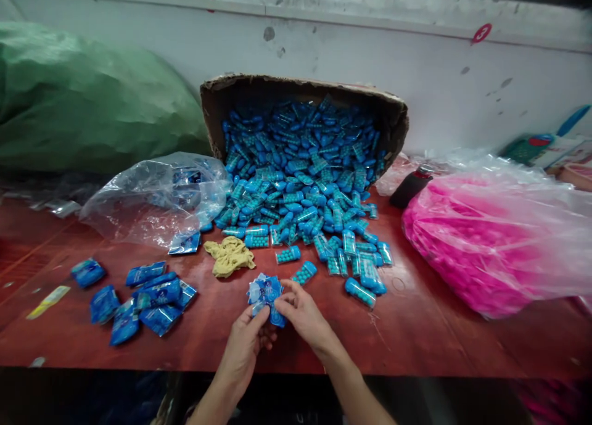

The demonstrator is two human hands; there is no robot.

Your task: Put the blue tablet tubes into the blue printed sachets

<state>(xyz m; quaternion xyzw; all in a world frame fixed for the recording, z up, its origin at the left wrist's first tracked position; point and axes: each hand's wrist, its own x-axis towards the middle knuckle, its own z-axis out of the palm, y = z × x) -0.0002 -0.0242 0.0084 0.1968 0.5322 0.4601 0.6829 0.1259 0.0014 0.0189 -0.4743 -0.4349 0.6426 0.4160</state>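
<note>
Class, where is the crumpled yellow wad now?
Head view, left of centre on the red table: the yellow wad lies beside the spilled blue capsules, right of the clear bag, beyond the blue packets.

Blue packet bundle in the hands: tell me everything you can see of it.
The blue packet bundle is a small fanned stack of flat, glossy plastic sachets, blue with white patches; the print is too blurred to read. It is near the front of the red table, on the person's side of a crumpled yellow cloth. The left hand pinches its lower edge, and the right hand grips its right side with the fingertips. Whether it rests on the table cannot be told.
</note>
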